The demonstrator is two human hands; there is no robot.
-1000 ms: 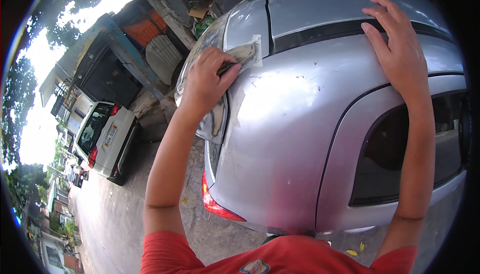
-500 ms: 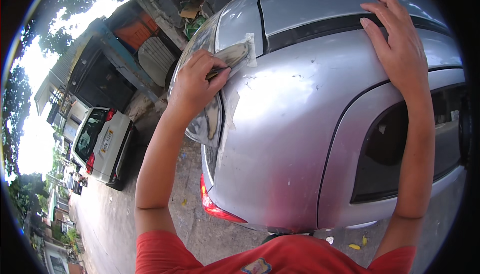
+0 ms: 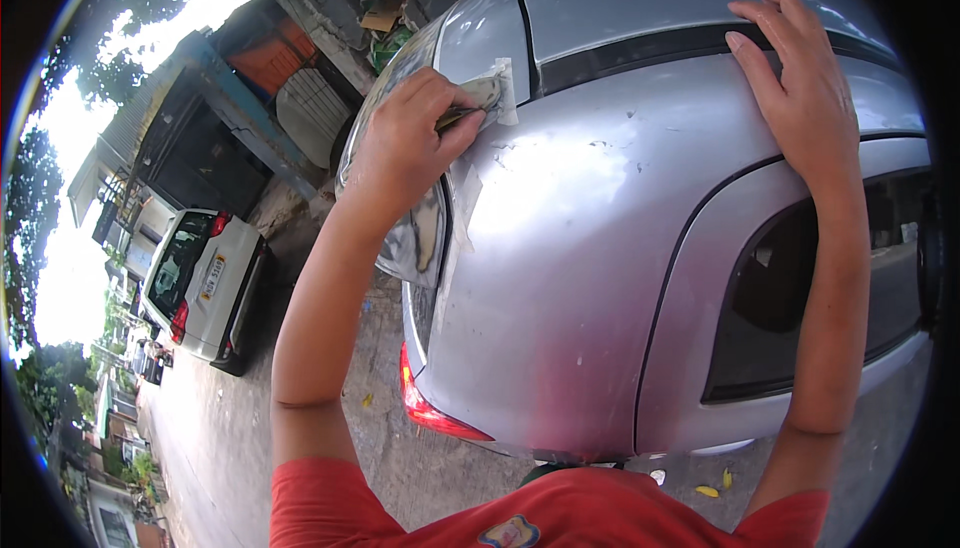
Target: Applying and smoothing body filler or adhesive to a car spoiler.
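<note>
My left hand (image 3: 405, 138) is closed in a pinch on a thin dark folded sheet (image 3: 455, 116) that looks like sandpaper. It presses near the rear corner of a silver car (image 3: 570, 248), over a sanded, blotchy grey patch (image 3: 488, 91). Strips of masking tape (image 3: 507, 98) border that patch, and another tape strip (image 3: 466, 213) runs down the panel's edge. Below my wrist, more of the sanded panel (image 3: 412, 246) shows patchy filler. My right hand (image 3: 800, 88) lies with fingers spread across the car's black roof strip (image 3: 640, 58), holding nothing.
The rear side window (image 3: 765, 318) is under my right forearm, and a red tail light (image 3: 435, 413) sits at the lower rear corner. A white car (image 3: 205, 283) is parked on the pavement to the left. Beyond are a dark gate (image 3: 215, 163) and a pillar (image 3: 245, 113).
My left hand has slid a little up and to the right along the patch, toward the taped corner, still pinching the sheet. My right hand stays nearly in place.
</note>
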